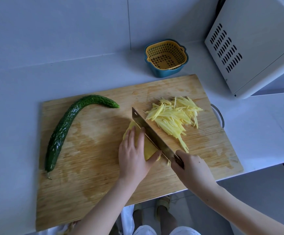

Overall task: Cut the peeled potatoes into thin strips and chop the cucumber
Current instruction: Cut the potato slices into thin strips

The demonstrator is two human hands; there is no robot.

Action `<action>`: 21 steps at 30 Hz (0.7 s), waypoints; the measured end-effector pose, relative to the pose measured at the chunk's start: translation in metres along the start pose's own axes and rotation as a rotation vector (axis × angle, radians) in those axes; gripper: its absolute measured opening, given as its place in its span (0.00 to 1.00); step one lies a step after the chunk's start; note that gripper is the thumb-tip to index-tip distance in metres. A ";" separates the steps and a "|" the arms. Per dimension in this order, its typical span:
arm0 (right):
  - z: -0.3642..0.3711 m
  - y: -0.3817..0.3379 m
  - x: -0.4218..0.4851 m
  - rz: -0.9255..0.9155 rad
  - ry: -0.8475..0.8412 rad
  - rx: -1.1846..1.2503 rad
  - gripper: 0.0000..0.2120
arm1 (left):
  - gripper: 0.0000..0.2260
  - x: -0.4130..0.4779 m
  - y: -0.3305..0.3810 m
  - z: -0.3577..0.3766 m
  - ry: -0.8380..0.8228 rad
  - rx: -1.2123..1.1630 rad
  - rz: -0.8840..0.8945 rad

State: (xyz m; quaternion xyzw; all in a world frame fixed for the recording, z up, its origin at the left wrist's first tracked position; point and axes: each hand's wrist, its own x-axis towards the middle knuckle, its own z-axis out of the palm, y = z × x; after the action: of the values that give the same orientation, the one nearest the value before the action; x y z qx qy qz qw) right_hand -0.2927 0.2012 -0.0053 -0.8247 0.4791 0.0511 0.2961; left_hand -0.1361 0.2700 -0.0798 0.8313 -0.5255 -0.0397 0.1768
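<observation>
In the head view, the left hand (134, 153) is pinning 1 peeled potato (148, 148) near the middle of the board (103, 167), fingers (131, 135) lying over it and thumb hooking its near end. The right hand (188, 168) is clamping the knife (152, 134) handle, the blade resting against the potato's right face. Cut strips (173, 117) are lying toward the board's far right corner. The cucumber (64, 128) is lying whole along the left edge. The wet, stiff potato is probably slippery, so holding it from above, well behind the blade, looks safest.
</observation>
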 end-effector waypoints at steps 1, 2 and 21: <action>-0.001 -0.001 -0.001 0.003 0.003 0.002 0.16 | 0.29 0.001 0.000 -0.003 0.054 -0.038 -0.013; -0.002 -0.003 -0.002 0.002 0.010 0.007 0.17 | 0.23 0.003 -0.002 -0.006 0.125 -0.066 -0.020; -0.015 -0.031 -0.031 0.031 -0.063 -0.144 0.17 | 0.05 0.037 -0.011 0.013 0.143 -0.210 -0.137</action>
State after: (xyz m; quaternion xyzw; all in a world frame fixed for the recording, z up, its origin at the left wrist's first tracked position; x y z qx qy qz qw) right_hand -0.2866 0.2288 0.0320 -0.8344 0.4772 0.1160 0.2501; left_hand -0.1134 0.2382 -0.0907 0.8429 -0.4465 -0.0470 0.2966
